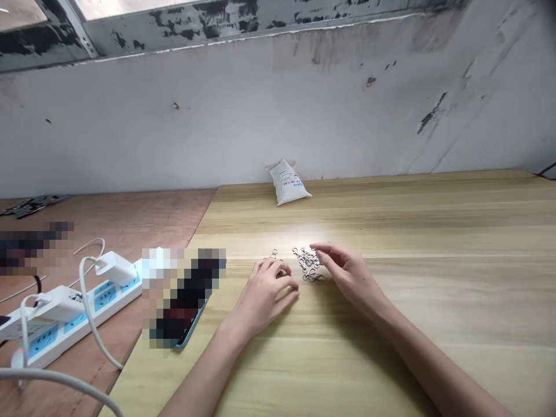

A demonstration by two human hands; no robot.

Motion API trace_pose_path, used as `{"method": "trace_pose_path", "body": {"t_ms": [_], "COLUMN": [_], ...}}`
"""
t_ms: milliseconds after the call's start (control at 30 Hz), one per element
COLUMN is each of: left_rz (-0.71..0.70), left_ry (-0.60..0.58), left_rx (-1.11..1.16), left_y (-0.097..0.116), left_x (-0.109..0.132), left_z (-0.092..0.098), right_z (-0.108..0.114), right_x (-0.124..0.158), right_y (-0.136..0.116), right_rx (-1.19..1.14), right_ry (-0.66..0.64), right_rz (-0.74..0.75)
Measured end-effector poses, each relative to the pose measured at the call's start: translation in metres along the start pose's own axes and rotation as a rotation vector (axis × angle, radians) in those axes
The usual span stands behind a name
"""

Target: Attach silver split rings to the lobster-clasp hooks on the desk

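Observation:
A small heap of silver metal swivel clasps (307,267) lies on the wooden table between my hands. My right hand (351,275) is at the heap's right edge, thumb and index finger closing on a clasp there; its other fingers are mostly hidden behind. My left hand (269,286) rests palm down just left of the heap, fingers bent and apart, with nothing visible held in it. Beyond its fingertips lie a few small metal pieces (274,253), partly covered by the hand.
A white printed packet (289,184) stands against the wall at the back. To the left is a blurred-out phone-like object (191,301). A power strip (98,310) with chargers and white cables (89,295) lies on the lower reddish surface (169,217).

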State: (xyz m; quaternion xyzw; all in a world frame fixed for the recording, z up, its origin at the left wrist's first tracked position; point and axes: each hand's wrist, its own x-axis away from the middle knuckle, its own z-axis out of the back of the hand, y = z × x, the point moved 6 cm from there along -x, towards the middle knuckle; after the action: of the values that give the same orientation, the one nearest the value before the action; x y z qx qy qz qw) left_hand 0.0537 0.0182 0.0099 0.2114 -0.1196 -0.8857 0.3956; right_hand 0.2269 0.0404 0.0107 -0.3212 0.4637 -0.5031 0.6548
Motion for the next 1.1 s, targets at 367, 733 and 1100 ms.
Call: {"method": "trace_pose_path", "body": {"t_ms": [367,733,1100], "left_rz": [0.19,0.194,0.238], "left_ry": [0.15,0.019,0.031], "left_rx": [0.003,-0.025,-0.129], "left_y": [-0.041,-0.043,-0.04], "left_x": [0.004,0.008,-0.015], "left_z": [0.04,0.025,-0.018], "right_z": [0.0,0.005,-0.02], "right_x": [-0.002,-0.003,0.005], "right_y": [-0.002,-0.002,0.002], "right_rx": [0.204,0.252,0.664], "right_ry": [-0.079,-0.072,-0.137], "right_rz": [0.147,0.166,0.318]}}
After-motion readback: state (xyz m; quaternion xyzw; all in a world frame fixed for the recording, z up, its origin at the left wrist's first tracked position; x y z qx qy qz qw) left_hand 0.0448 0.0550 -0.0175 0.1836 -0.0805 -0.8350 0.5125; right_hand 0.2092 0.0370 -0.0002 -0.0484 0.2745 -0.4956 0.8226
